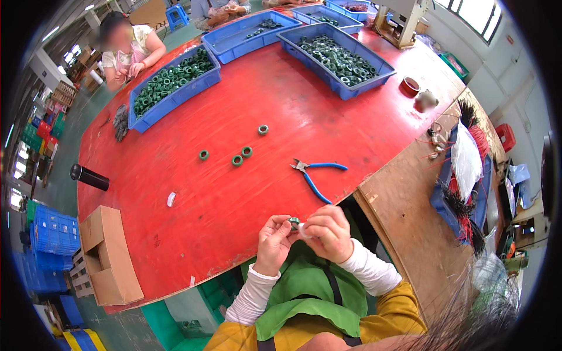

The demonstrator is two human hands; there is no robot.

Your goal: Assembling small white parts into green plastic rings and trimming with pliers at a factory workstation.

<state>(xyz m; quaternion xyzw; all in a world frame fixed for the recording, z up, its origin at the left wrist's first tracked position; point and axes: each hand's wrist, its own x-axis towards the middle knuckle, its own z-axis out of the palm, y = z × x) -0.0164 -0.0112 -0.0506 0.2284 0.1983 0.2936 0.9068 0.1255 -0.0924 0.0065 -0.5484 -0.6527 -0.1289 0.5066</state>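
Observation:
My left hand (pixel 274 241) pinches a small green ring (pixel 294 222) between thumb and fingers, just over the table's near edge. Close against it, my right hand (pixel 329 235) is closed on a small white piece (pixel 302 230), which touches or nearly touches the ring; fingers hide most of it. Beyond my right hand lie diagonal cutters (pixel 302 166) with blue handles, jaws pointing left. Several loose green rings lie mid-table, among them one ring (pixel 204 155) at the left and another ring (pixel 263 129) farther off. A small white object (pixel 171 199) rests to their left.
Blue trays of green rings (pixel 351 91) line the far side of the red table (pixel 216 228). A black bottle (pixel 91 177) and cardboard box (pixel 130 272) sit left. Right are a tape roll (pixel 410 86) and a blue crate (pixel 443 202) with wires. A person (pixel 126 52) sits far left.

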